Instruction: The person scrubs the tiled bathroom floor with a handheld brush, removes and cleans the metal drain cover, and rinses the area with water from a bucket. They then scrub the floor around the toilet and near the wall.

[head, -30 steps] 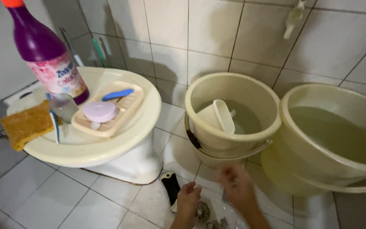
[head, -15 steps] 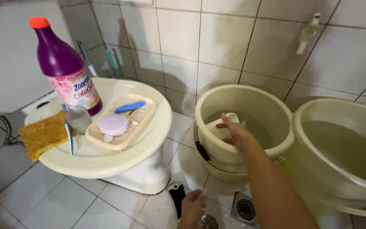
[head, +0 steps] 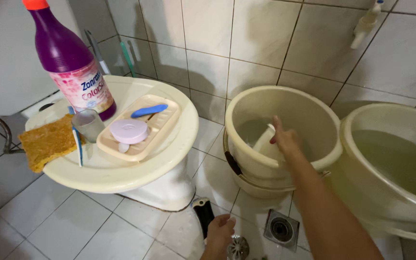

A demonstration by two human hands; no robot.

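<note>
The right hand (head: 285, 139) has been pushed deeper into the bucket (head: 314, 159), fingers closed on the scoop (head: 266, 141); the left hand (head: 219, 231) is kept curled over the strainer (head: 238, 247).

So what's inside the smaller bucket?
The smaller bucket holds water and a pale dipper, gripped by the right hand. The hand hides part of the dipper.

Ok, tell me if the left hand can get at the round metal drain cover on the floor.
Probably yes: the left hand is low over the tiled floor right beside the round metal drain cover, with nothing between them.
</note>
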